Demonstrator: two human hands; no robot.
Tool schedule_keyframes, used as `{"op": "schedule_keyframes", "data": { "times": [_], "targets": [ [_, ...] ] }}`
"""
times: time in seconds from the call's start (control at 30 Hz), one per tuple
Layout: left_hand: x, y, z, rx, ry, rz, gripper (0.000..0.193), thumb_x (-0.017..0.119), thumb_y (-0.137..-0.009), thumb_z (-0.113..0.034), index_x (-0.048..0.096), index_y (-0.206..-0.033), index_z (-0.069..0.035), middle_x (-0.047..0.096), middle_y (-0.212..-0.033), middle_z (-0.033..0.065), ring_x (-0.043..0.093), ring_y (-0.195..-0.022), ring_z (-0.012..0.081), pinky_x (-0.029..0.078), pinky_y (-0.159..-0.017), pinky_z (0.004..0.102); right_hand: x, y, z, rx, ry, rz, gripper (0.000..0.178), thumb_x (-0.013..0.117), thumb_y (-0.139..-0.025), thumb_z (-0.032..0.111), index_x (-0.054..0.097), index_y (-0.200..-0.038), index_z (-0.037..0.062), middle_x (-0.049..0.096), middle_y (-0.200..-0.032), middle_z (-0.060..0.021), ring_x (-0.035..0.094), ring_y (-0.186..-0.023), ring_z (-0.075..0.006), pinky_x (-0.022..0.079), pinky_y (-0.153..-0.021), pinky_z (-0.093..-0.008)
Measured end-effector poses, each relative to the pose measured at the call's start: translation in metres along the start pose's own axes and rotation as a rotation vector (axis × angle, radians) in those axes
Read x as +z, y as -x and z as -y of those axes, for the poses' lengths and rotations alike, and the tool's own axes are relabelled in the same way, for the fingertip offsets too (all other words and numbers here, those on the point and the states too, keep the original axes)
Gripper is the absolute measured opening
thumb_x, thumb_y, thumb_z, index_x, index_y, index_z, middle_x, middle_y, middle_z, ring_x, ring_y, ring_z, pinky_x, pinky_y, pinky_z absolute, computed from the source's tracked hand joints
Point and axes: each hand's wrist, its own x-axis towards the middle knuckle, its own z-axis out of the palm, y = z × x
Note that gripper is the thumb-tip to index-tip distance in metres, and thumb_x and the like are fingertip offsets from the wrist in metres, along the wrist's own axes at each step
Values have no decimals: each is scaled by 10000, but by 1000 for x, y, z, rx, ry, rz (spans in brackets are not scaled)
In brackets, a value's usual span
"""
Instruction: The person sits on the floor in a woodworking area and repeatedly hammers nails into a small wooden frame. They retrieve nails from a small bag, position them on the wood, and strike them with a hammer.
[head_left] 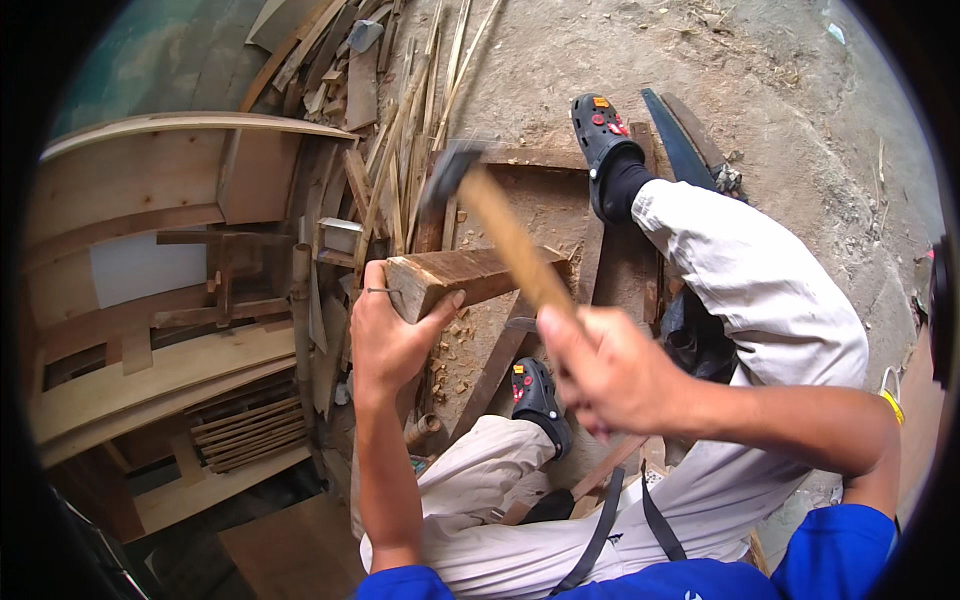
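My left hand (388, 335) is wrapped round the end of a rough wooden block (490, 272), with the thumb on the near side and the fingers on the far side. From the block's end face a thin nail (379, 290) juts out to the left, beside my index finger. My right hand (610, 370) grips the wooden handle of a hammer (512, 235). Its dark head is raised above and beyond the block, blurred by motion and apart from the nail.
Loose wood strips (400, 150) lie piled beyond my left hand. A wooden cabinet frame (170, 380) stands at the left. My shod feet (603, 135) rest among timber pieces on the dusty ground. Near the far foot lies a handsaw (678, 140).
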Motion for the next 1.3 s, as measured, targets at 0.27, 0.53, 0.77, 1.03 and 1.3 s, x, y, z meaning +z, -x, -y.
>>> {"op": "schedule_keyframes", "data": {
  "times": [0.27, 0.53, 0.77, 1.03, 1.3],
  "targets": [
    [-1, -1, 2, 6, 42, -9, 551, 874, -720, -258, 553, -1075, 15, 737, -973, 194, 729, -928, 320, 544, -835, 394, -15, -1, -14, 79, -59, -30, 494, 395, -1065, 489, 467, -870, 41, 511, -637, -29, 533, -451, -103, 468, -354, -278],
    [-1, -2, 2, 14, 27, -15, 567, 876, -712, -308, 567, -1073, 2, 747, -983, 181, 729, -938, 306, 543, -853, 400, -11, 2, -24, 205, 160, -83, 522, 412, -1056, 504, 494, -859, 28, 540, -647, -52, 582, -487, -125, 497, -377, -287],
    [-5, -9, 13, 51, 20, -15, 858, 937, -585, -452, 581, -1255, -50, 747, -1029, 168, 720, -999, 297, 542, -907, 406, -10, -6, -36, 113, 119, -38, 544, 428, -1045, 525, 503, -859, 20, 549, -675, -53, 590, -487, -134, 507, -374, -290],
    [-10, -33, 47, 72, 58, -3, 815, 626, -773, -810, 633, -1170, -98, 716, -1068, 210, 688, -1030, 362, 518, -894, 450, 10, -22, -33, 52, 233, -155, 555, 408, -1055, 493, 508, -875, -23, 550, -678, -81, 581, -480, -168, 512, -392, -329],
    [-22, -77, 77, 85, 59, -47, 901, 424, -907, -804, 596, -1268, 3, 652, -1268, 168, 542, -1258, 293, 371, -1079, 391, 30, -55, -27, -102, 154, -180, 507, 415, -1067, 433, 494, -849, -18, 521, -655, -53, 534, -451, -123, 510, -384, -303]
  ]
}}
